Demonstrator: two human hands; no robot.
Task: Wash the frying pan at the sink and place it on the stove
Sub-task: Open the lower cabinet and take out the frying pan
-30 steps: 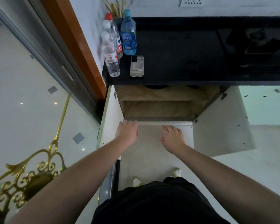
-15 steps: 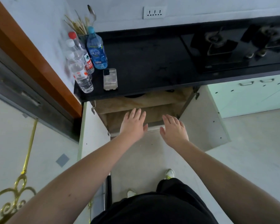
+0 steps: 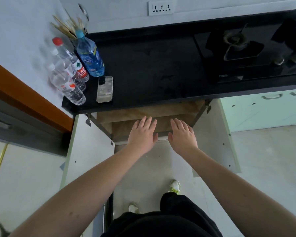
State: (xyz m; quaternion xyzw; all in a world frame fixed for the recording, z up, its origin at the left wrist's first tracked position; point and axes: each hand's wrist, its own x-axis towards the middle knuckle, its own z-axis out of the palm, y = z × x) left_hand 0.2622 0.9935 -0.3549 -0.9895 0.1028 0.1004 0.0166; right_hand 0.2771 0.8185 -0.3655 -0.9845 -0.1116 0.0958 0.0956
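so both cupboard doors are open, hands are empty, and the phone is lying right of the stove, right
Not quite. In the head view the phone lies left of the stove, beside the bottles. The rest holds: both cupboard doors are open, and the left hand and right hand are empty.

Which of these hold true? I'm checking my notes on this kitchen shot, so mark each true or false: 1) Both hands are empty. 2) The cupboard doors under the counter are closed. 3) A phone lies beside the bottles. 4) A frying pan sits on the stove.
1) True: the left hand and right hand are flat and hold nothing.
2) False: both cupboard doors are swung open.
3) True: the phone lies flat on the counter next to the bottles.
4) False: the stove burners are bare; no pan is in view.
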